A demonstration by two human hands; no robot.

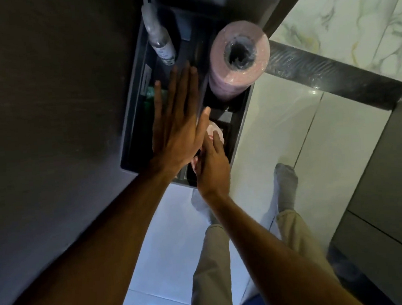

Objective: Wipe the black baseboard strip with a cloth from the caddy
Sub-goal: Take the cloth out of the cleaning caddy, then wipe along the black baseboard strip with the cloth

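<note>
My left hand (176, 130) flat, fingers spread over the dark caddy (130, 124), holding nothing. My right hand (212, 168) reaches pale cloth (215, 133); grip unclear.

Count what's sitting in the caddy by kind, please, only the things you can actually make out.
Large pink wrapped roll: 1
Clear plastic spray bottle: 1
Small pink-and-white item under the right hand: 1
Green item, mostly hidden by the left hand: 1
Total: 4

A home: glossy marble-look tiles (343, 13), grey cabinet fronts (385, 186), socked feet (285, 184).
</note>
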